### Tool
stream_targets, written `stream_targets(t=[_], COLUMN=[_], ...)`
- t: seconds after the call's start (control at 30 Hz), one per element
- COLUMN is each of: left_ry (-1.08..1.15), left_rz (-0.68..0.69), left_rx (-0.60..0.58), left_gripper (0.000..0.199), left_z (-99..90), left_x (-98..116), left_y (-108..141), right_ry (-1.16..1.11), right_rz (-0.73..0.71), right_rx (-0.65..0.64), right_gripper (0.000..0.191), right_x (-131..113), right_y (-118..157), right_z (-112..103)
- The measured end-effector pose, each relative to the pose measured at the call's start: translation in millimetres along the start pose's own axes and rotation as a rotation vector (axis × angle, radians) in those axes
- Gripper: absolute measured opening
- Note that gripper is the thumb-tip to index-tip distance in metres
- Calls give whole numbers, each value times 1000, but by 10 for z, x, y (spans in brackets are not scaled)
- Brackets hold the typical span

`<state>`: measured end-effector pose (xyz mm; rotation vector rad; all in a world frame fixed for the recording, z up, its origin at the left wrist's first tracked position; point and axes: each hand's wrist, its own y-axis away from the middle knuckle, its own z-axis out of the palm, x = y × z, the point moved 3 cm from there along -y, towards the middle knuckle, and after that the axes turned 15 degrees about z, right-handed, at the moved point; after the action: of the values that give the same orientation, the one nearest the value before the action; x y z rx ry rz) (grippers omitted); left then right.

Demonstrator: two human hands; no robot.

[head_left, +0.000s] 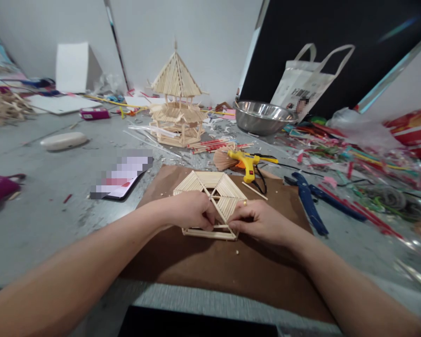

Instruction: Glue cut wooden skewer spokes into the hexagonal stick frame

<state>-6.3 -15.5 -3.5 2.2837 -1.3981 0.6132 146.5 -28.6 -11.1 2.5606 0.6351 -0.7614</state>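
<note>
A hexagonal roof frame of pale wooden sticks [228, 187] lies on a brown sheet [203, 267]. Sticks fill its back and right panels, while its front panel is partly open. My left hand [192, 209] is closed at that front panel, with thumb and fingers pinched on a short wooden stick [220, 226]. Pinched at the frame's front right corner is my right hand [257, 220], with a ring on one finger. Its fingertips are at the stick's right end; whether they grip the stick or the frame's rib is hard to make out.
Behind the sheet stands a stick pagoda [177, 103]. A yellow glue gun [249, 164], blue-handled pliers [310, 201] and a steel bowl [263, 117] are to the right, with scattered craft scraps [372, 178]. On the left lie a phone [124, 178] and a white oval object [63, 140].
</note>
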Motion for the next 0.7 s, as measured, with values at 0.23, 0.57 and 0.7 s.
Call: stream_targets(t=[0.23,0.57,0.7], left_ry=[15,61,75], left_rz=[15,17,5], left_rx=[-28,-46,-45], left_gripper=[18,17,17], left_z=[16,8,6], left_x=[-22,-47,-57], left_y=[10,23,23], right_ry=[-36,-67,-83], right_rz=[3,2,8], right_rx=[-28,-53,-63], right_gripper=[15,15,15], right_x=[-7,8,-7], right_y=[-13,11,13], right_z=[10,13,15])
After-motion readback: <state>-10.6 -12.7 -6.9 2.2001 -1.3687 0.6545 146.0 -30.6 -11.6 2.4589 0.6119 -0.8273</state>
